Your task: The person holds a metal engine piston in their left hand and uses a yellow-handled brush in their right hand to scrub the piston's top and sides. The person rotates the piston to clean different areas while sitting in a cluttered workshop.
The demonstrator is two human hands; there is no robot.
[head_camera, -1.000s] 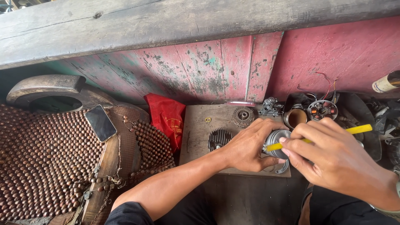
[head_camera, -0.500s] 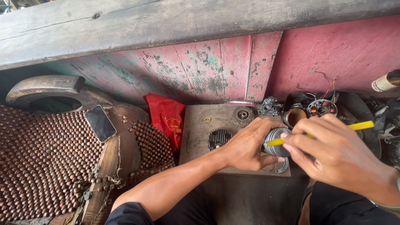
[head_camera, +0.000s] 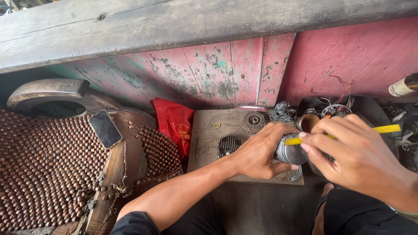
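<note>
Metal gleams between the two hands: a smooth, silver-grey cylindrical part (head_camera: 291, 153), like a small piston, sits at the right edge of a flat, scuffed wooden board (head_camera: 204, 143). The left hand (head_camera: 257, 152) wraps it from the side, fingers curled snugly round its wall. The right hand (head_camera: 352, 159) pinches a thin yellow plastic-handled tool (head_camera: 385, 129), fingers narrowed on the shaft, its yellow tip lying against the top of the cylinder.

The board lies on a dark floor against a wall of worn planks (head_camera: 244, 74), pink paint flaking to green and bare grey wood.

On the board rest a round finned black disc (head_camera: 229, 144), a ridged grey metal wheel (head_camera: 254, 121) and a small brass ring (head_camera: 217, 125). Just left of it slumps a crumpled red cloth (head_camera: 174, 124). Farther left spreads a brown wooden beaded mat (head_camera: 43, 174) with a dark glossy phone (head_camera: 105, 128) on it. Behind the hands, partly hidden, crowd wired engine parts (head_camera: 333, 111).
</note>
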